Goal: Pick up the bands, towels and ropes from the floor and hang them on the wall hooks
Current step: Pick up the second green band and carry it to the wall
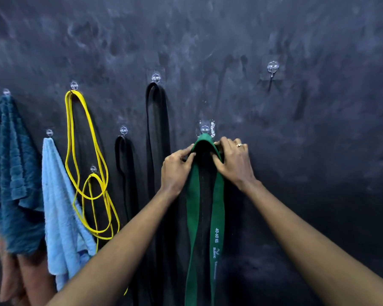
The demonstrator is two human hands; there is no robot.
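**Clerk:** Entry one: dark slate-grey wall (296,151). Holdings, by size?

**Checker:** Dark teal ribbed towel (11,173), hung from the leftmost clear plastic hook (6,92). Light blue terry towel (60,206), on the next hook, right and lower. Pinkish cloth (11,277) below the teal one; what holds it is hidden.

**Clerk:** Bands and ropes?

**Checker:** Long black rubber band (149,129), hung. Wide green rubber band (218,206), top loop just under a lower clear hook (205,128). The left hand (177,171) has its grip pinching the loop's left edge; the right hand (234,162) has its grip pinching the right edge. Whether the loop is caught on the prong cannot be told. Thin yellow cord loop (68,129), draped over two hooks. Short black rubber band (121,138), hung.

**Clerk:** Progress?

**Checker:** Judged late. Every listed piece hangs unaided except the green band, which is being seated. One bare clear hook (273,66) stands upper right, well apart. The floor is out of view, so what remains there is unrecorded.
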